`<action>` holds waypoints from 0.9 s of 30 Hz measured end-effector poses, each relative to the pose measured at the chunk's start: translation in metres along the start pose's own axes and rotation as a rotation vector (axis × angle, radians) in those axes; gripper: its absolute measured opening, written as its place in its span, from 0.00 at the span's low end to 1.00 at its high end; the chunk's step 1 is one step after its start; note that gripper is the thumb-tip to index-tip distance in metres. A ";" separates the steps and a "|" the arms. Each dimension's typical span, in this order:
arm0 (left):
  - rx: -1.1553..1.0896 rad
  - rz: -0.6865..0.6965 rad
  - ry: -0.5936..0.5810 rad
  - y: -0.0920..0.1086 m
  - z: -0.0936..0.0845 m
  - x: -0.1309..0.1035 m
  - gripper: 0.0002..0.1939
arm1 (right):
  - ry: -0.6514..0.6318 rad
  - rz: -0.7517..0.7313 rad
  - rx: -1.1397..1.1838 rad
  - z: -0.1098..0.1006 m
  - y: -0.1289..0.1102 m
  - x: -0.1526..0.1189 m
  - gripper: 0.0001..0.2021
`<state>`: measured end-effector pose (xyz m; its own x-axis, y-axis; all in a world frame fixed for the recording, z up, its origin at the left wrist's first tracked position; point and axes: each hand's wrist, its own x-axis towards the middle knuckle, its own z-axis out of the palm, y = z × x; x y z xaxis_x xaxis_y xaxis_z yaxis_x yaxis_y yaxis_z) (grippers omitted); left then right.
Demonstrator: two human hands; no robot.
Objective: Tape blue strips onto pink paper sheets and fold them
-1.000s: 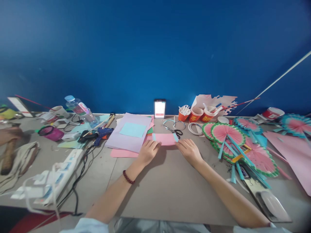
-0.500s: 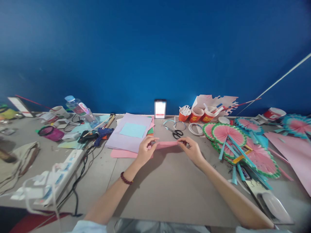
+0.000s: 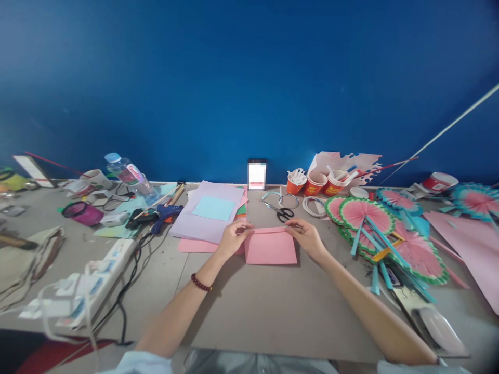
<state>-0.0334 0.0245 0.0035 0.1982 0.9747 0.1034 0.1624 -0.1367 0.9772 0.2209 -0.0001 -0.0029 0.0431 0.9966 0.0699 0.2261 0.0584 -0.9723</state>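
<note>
A pink sheet of paper (image 3: 271, 249) with a narrow folded strip along its far edge is held at the middle of the table. My left hand (image 3: 235, 238) pinches the left end of that folded edge, and my right hand (image 3: 306, 236) pinches the right end. Both hands have thumb and fingers pressed together on the paper. Just beyond the sheet lie black-handled scissors (image 3: 285, 214). To the left, a lilac sheet (image 3: 187, 221) with a light blue sheet (image 3: 213, 208) on it covers more coloured papers.
Pink-and-green paper fans (image 3: 366, 215) lie to the right, with red cups (image 3: 315, 184) behind them. At the left are a plastic bottle (image 3: 130, 174), a blue glue gun (image 3: 167, 213), a power strip (image 3: 99, 283) and black cables.
The pink paper, seen nearly edge-on before, now shows its broad face toward me, hanging or lying below the folded edge. Both hands keep their pinch at nearly the same place.
</note>
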 end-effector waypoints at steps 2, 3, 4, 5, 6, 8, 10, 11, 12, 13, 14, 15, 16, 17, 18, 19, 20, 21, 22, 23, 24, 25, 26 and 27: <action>-0.006 -0.002 0.003 -0.004 0.000 0.001 0.12 | -0.016 0.017 0.015 0.000 0.002 0.001 0.18; -0.008 0.003 0.005 -0.005 0.001 0.001 0.12 | -0.026 0.031 0.019 0.000 0.003 0.001 0.19; -0.008 0.011 0.006 -0.007 0.001 0.001 0.12 | -0.037 0.040 0.016 0.000 0.004 0.001 0.19; -0.005 0.019 0.004 -0.008 0.001 0.001 0.12 | -0.046 0.044 0.007 0.000 0.005 0.001 0.20; -0.001 0.027 -0.001 -0.009 0.001 0.001 0.12 | -0.052 0.039 -0.009 0.000 0.007 0.002 0.20; 0.010 0.043 -0.007 -0.010 0.001 0.001 0.12 | -0.049 -0.001 -0.062 -0.001 0.007 0.002 0.19; 0.033 0.067 -0.004 -0.011 0.002 0.000 0.10 | -0.044 -0.072 -0.143 -0.003 0.006 0.002 0.17; 0.054 0.088 0.003 -0.011 0.002 0.000 0.09 | -0.043 -0.112 -0.187 -0.003 0.005 0.001 0.16; 0.080 0.111 0.010 -0.012 0.003 0.000 0.08 | -0.042 -0.147 -0.229 -0.003 0.003 0.001 0.14; 0.110 0.133 0.015 -0.012 0.003 -0.001 0.08 | -0.043 -0.170 -0.265 -0.004 0.002 0.001 0.14; 0.138 0.151 0.018 -0.012 0.004 -0.001 0.07 | -0.042 -0.180 -0.294 -0.004 0.001 0.000 0.13; 0.163 0.162 0.017 -0.011 0.005 -0.002 0.07 | -0.041 -0.177 -0.314 -0.003 0.000 0.000 0.13; 0.181 0.165 0.012 -0.011 0.005 -0.002 0.07 | -0.042 -0.166 -0.330 -0.003 -0.001 0.000 0.13; 0.194 0.162 0.005 -0.010 0.006 -0.003 0.07 | -0.045 -0.150 -0.342 -0.003 -0.001 0.000 0.13; 0.197 0.157 -0.002 -0.009 0.006 -0.004 0.07 | -0.053 -0.131 -0.349 -0.003 -0.001 0.000 0.12; 0.192 0.151 -0.010 -0.008 0.006 -0.005 0.08 | -0.063 -0.111 -0.351 -0.003 -0.001 0.000 0.12; 0.180 0.143 -0.021 -0.007 0.005 -0.005 0.08 | -0.072 -0.092 -0.347 -0.004 -0.001 0.000 0.12; 0.161 0.134 -0.035 -0.006 0.004 -0.005 0.09 | -0.081 -0.078 -0.340 -0.004 0.000 0.000 0.12; 0.141 0.124 -0.051 -0.006 0.004 -0.005 0.09 | -0.086 -0.069 -0.329 -0.005 0.000 0.001 0.12; 0.124 0.113 -0.066 -0.006 0.003 -0.005 0.09 | -0.092 -0.062 -0.316 -0.006 0.001 0.001 0.13; 0.114 0.101 -0.075 -0.007 0.002 -0.004 0.10 | -0.099 -0.055 -0.299 -0.006 0.002 0.001 0.13; 0.111 0.088 -0.077 -0.009 0.002 -0.003 0.10 | -0.106 -0.047 -0.279 -0.007 0.002 0.002 0.13; 0.110 0.075 -0.068 -0.011 0.002 -0.002 0.09 | -0.115 -0.033 -0.257 -0.008 0.003 0.002 0.13; 0.111 0.063 -0.054 -0.013 0.002 -0.002 0.09 | -0.122 -0.013 -0.235 -0.008 0.003 0.002 0.14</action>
<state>-0.0340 0.0243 -0.0098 0.2628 0.9530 0.1509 0.2536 -0.2191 0.9422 0.2297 0.0015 -0.0042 -0.0752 0.9963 0.0407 0.4465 0.0701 -0.8920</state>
